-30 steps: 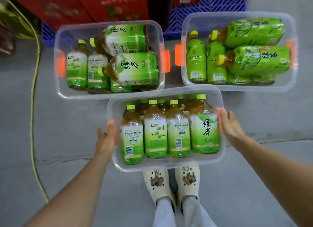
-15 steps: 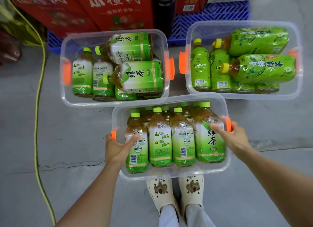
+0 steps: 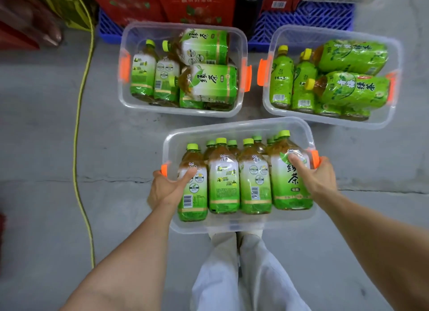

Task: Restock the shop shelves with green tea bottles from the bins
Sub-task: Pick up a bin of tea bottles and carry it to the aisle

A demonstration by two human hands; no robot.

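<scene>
Lower centre of the frame: near bin, clear plastic with orange latches at the two short ends, packed with green tea bottles standing upright in rows, green caps up. Gripped at both ends. At its left end, left hand, thumb hooked over the rim and pressing on the label of the leftmost bottle, the other fingers outside the wall and out of sight (so impossible to tell how far curled). At its right end, right hand in the same manner, thumb laid on the shoulder of the big rightmost bottle, remaining fingers hidden behind the rim. Below the bin, pale trousers, feet covered by it. Upper centre: second bin on the grey floor, with two bottles standing at its left and more lying on their sides, stacked. Upper right: third bin, just beside the second one, latches close but apart, holding bottles with yellow caps, some standing, some lying. Behind both, along the top edge, red cartons and a blue pallet. Down the left side, a yellow cable on the floor, well apart from the bins.
</scene>
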